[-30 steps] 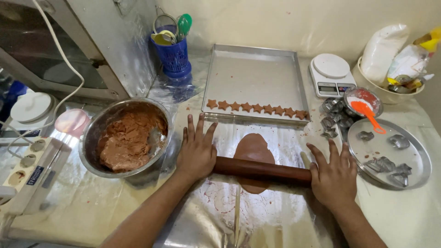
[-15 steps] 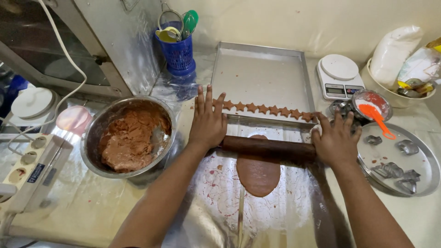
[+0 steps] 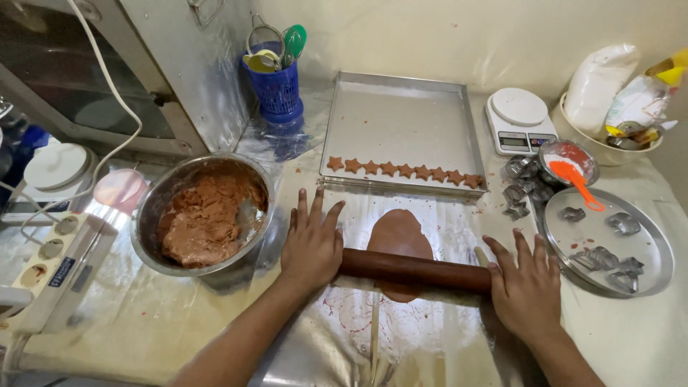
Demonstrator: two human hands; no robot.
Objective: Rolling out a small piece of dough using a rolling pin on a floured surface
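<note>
Two flat palms on a rolling pin over brown dough

Both hands lie open on the dark wooden rolling pin [image 3: 414,269], which sits low in the centre of the frame. The left hand [image 3: 312,244] presses palm-down on the pin's left end, fingers spread and pointing toward the top of the frame; its grip closes around nothing. The right hand [image 3: 527,283] rests the same way on the right end, fingers splayed and straight, likewise clasping nothing. The pin's long axis runs nearly left to right across the frame, its right end sitting slightly lower than its left. It lies across the lower half of a flat oval of brown dough [image 3: 398,236], which shows above the pin and a little below it, on a clear plastic sheet [image 3: 430,337] spread over the desk [image 3: 107,322].

Just above the dough stands a metal baking tray [image 3: 401,118] with a row of star-shaped cookies [image 3: 405,170] along its near edge. At left centre, a steel bowl [image 3: 154,215] holds more brown dough. At right, a round metal plate [image 3: 648,240] carries cookie cutters [image 3: 605,256].
</note>
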